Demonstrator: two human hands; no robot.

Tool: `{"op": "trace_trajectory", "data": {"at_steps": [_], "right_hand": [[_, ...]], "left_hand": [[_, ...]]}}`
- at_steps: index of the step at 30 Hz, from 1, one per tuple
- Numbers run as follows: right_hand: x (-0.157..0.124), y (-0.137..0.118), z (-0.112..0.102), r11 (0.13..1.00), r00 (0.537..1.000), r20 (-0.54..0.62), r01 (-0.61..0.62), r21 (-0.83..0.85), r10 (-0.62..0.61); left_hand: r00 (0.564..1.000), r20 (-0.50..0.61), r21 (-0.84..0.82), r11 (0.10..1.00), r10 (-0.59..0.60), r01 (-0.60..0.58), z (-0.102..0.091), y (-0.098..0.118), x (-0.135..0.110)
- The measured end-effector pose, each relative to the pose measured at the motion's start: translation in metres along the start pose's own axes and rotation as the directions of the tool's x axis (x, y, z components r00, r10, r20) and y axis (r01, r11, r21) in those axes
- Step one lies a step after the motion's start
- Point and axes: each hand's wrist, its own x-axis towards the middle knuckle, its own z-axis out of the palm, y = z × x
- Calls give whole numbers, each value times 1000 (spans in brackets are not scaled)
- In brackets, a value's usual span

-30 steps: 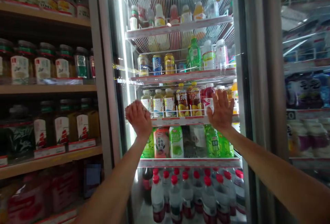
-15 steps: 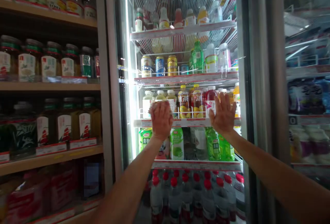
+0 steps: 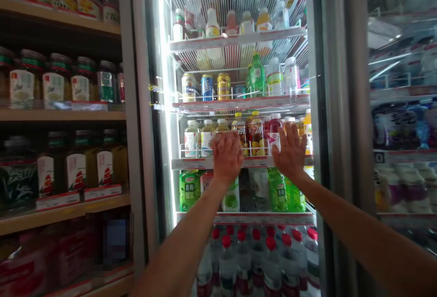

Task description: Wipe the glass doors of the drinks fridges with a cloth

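Note:
My left hand [image 3: 227, 156] is pressed against the glass door [image 3: 239, 55] of a lit drinks cooler, its fingers curled close together; whether it holds anything is hidden. To its right, my right hand [image 3: 290, 151] lies flat on the same glass with fingers spread. Both hands sit at the height of the middle wire shelf [image 3: 194, 163], which carries tea and juice bottles [image 3: 193, 138]. Below are green bottles [image 3: 189, 190], and at the bottom red-capped water bottles [image 3: 246, 260].
Cans [image 3: 208, 86] and more bottles fill the upper cooler shelves. The door's grey frame [image 3: 319, 105] stands just right of my right hand. Wooden shelves with jars [image 3: 51, 87] are on the left. A second glass-fronted cooler [image 3: 403, 128] is on the right.
My left hand has slid to the right across the glass, from near the door's left edge to close beside my right hand. My right hand has stayed in place.

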Motion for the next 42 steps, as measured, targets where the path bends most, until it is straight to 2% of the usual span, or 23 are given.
{"op": "trace_trajectory", "data": {"at_steps": [2,4,6,8,10,12,15,17,18,20,23,25,26,28,30,31,32,33,35,37,38,40,42], "right_hand": [[0,1,0,1000,1000,-8,10,6,-10],[0,1,0,1000,1000,-10,13,7,-13],[-1,0,0,1000,1000,-7,9,0,-9],[0,-1,0,1000,1000,-6,0,-9,-1],[-1,-1,0,1000,1000,-5,-6,-14,6],[-1,0,1,1000,1000,-10,-10,-12,10],[-1,3,2,1000,1000,-17,7,0,-7],[-1,4,2,1000,1000,-24,18,3,-18],[-1,4,2,1000,999,-28,19,2,-19],[-1,3,2,1000,999,-31,12,-5,-12],[-1,1,2,1000,1000,-19,-5,-12,5],[-1,1,2,1000,1000,-12,-13,-10,13],[-2,2,2,1000,1000,-11,-12,-6,12],[-2,4,1,1000,1000,-13,2,10,-2],[-2,6,1,999,1000,-19,19,38,-19],[-2,7,1,998,1000,-22,18,57,-17],[-2,8,2,997,1000,-22,9,77,-8],[-3,8,2,995,1000,-18,-3,96,5],[-3,8,2,992,1000,-3,-21,123,22],[-3,8,2,990,1000,18,-24,136,22],[-3,8,2,990,999,27,-25,139,21],[-2,8,3,990,999,28,-34,141,30],[-2,9,3,991,1000,17,-26,135,23]], "left_hand": [[978,76,-66,979,196,-191,3,11,0],[971,86,-88,972,225,-218,-2,-6,-3],[996,43,-54,995,84,-81,-12,-41,-8],[986,-42,21,987,-159,160,-21,-70,-13],[958,-83,54,959,-274,279,-25,-75,-18],[982,-32,30,982,-186,187,-21,-55,-23],[985,91,-57,989,144,-139,-13,-22,-29],[965,117,-63,972,233,-227,-15,-26,-31],[972,112,-40,978,206,-203,-18,-38,-32],[998,59,42,999,21,-24,-28,-71,-35],[940,-99,140,931,-326,338,-39,-104,-38],[920,-126,155,909,-371,388,-38,-95,-40],[946,-93,146,936,-310,321,-35,-83,-42],[998,37,77,996,-47,44,-29,-55,-44],[951,158,-58,964,266,-260,-25,-40,-46],[914,194,-113,934,356,-339,-25,-41,-47],[905,211,-136,928,370,-348,-27,-47,-48],[929,209,-117,951,306,-287,-30,-56,-49],[992,129,4,1000,0,-1,-37,-76,-51],[957,-3,111,951,-290,289,-40,-84,-54],[939,-37,133,929,-343,345,-39,-81,-55],[972,7,123,965,-235,232,-34,-61,-58],[993,105,40,997,54,-59,-28,-39,-61]]}}
